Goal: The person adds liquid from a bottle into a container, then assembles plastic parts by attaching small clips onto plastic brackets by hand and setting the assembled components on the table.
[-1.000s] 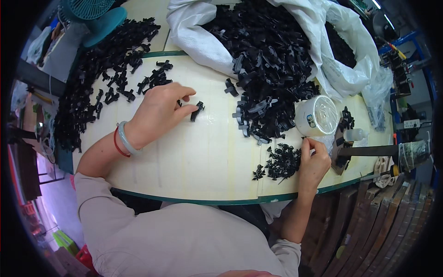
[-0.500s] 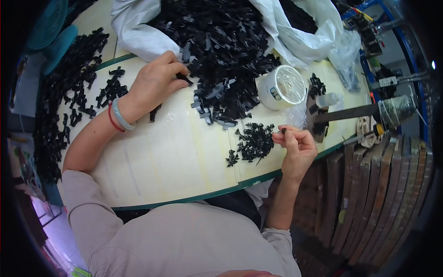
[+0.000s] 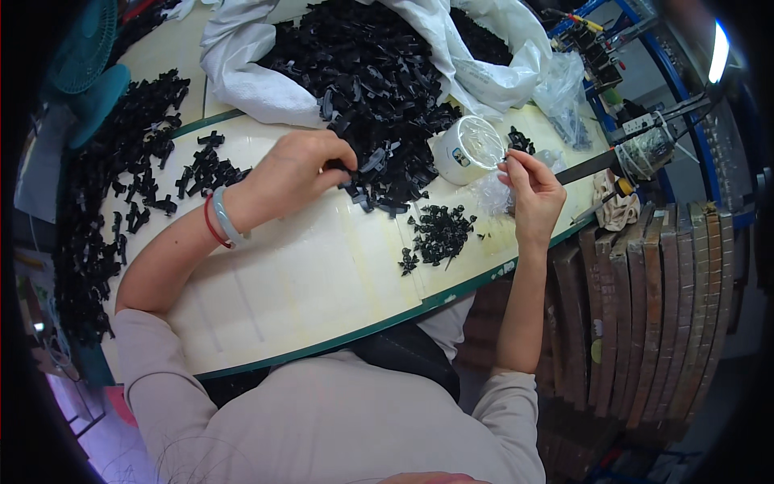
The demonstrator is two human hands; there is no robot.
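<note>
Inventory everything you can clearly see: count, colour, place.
Table: one, cream with green edge, centre
Large parts: countless, black and grey, heaped far centre
Scattered parts: many, black, left
Small pieces: many, black, piled right of centre
Sacking: count unclear, white, far side
Tub: one, white, right
Bag: one, clear, far right
Bar: one, dark, right
Cloth: one, cream, right
Slabs: several, brown, lower right
Fan: one, teal, upper left
Bracelets: two, red and pale, left wrist
Left hand: one, at large parts, grip unclear
Right hand: one, beside tub, grip unclear
</note>
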